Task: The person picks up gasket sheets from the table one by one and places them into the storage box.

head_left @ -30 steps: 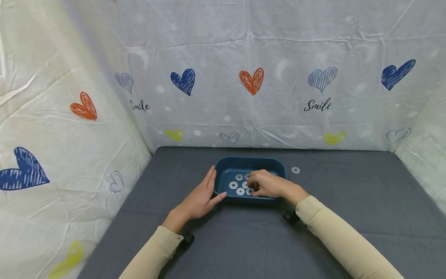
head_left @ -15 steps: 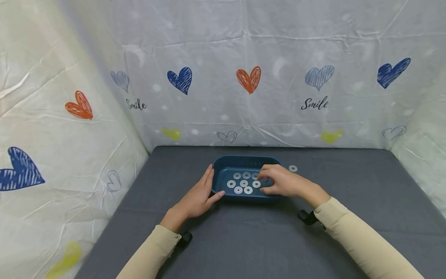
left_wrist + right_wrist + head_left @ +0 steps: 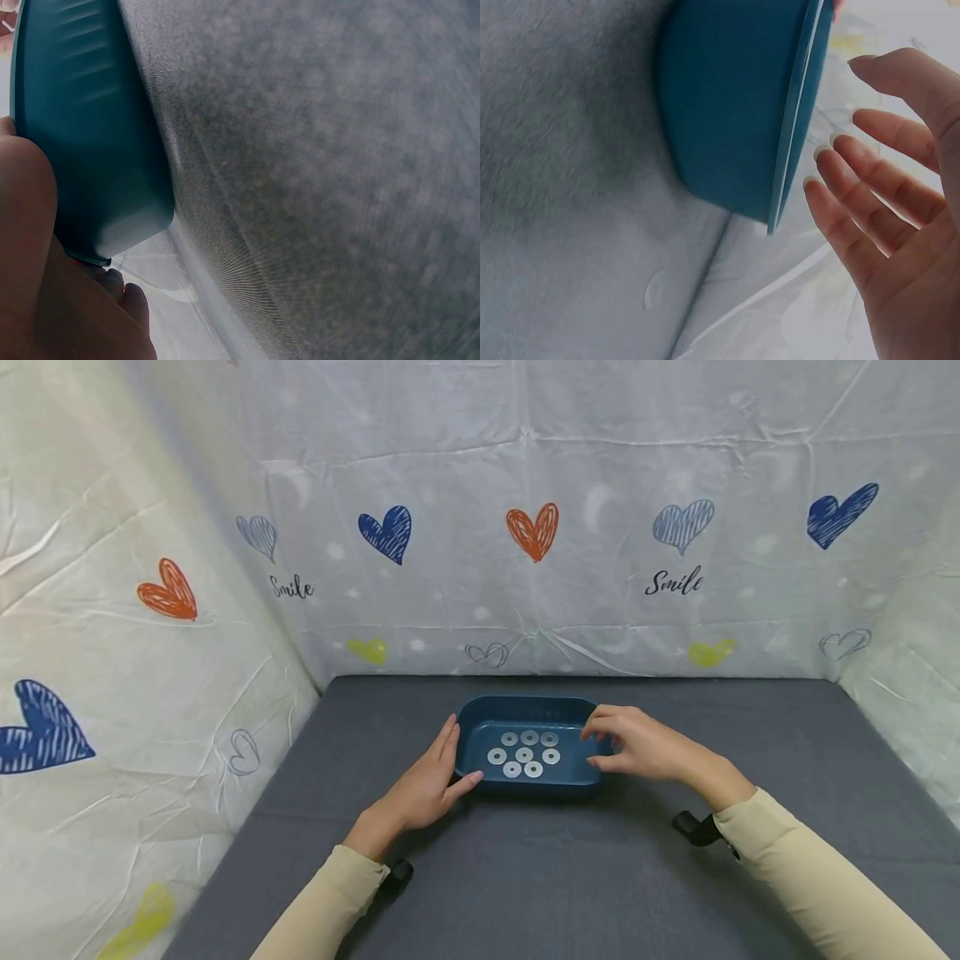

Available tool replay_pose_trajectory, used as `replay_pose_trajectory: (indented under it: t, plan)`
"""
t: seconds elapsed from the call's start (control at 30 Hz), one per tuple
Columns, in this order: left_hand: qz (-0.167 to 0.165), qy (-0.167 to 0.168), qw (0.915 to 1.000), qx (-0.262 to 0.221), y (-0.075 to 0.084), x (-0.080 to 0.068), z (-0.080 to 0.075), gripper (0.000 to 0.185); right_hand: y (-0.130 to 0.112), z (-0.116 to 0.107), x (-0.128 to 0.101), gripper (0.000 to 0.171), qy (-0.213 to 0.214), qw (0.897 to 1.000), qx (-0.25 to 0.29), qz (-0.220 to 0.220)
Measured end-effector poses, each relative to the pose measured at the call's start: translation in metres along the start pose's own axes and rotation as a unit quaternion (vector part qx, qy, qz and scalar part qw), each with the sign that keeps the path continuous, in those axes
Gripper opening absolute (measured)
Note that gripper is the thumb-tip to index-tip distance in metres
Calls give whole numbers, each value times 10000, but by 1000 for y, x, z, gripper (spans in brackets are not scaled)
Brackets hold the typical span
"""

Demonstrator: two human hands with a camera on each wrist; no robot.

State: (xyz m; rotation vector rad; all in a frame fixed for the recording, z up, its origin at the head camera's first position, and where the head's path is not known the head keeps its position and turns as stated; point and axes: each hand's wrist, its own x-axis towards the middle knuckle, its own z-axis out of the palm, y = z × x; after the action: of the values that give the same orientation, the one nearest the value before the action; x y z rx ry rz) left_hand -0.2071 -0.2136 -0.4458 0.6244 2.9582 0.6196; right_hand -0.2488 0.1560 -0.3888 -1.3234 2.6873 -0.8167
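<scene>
A dark blue tray (image 3: 525,701) sits on the grey table with several flat metal washers (image 3: 524,754) lying inside it. My left hand (image 3: 438,770) rests with straight fingers against the tray's (image 3: 82,135) left side, thumb at the front corner. My right hand (image 3: 626,745) hovers at the right rim with its fingers loosely spread and holds nothing. In the right wrist view the right hand's fingers (image 3: 885,202) stand just clear of the tray's (image 3: 735,112) edge. One loose washer (image 3: 654,289) lies on the table beside the tray, hidden in the head view.
Crinkled white sheets printed with hearts wall in the grey table (image 3: 525,877) at the left, back and right. Black camera mounts sit at my left wrist (image 3: 397,871) and my right wrist (image 3: 693,827).
My right hand has drawn out of the tray, from over the washers to its right rim, and now covers the loose washer. The left hand and tray have stayed put.
</scene>
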Motion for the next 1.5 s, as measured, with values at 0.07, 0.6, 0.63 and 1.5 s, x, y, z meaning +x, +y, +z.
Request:
replay_pose_trajectory:
  t: [0.07,0.6,0.63,1.5]
  plan:
    - [33,21,10000,-14,0,0,-1,96,2,-2,-3,25,32,10000,9,38]
    - [75,31,10000,-44,-2,0,2,96,21,-14,-25,27,256,9994,-19,244]
    - [69,38,10000,-30,-2,0,2,96,23,-14,-26,27,256,9993,-21,261]
    - [83,51,9999,-73,1,-2,-1,96,84,-14,-39,32,475,9940,4,985]
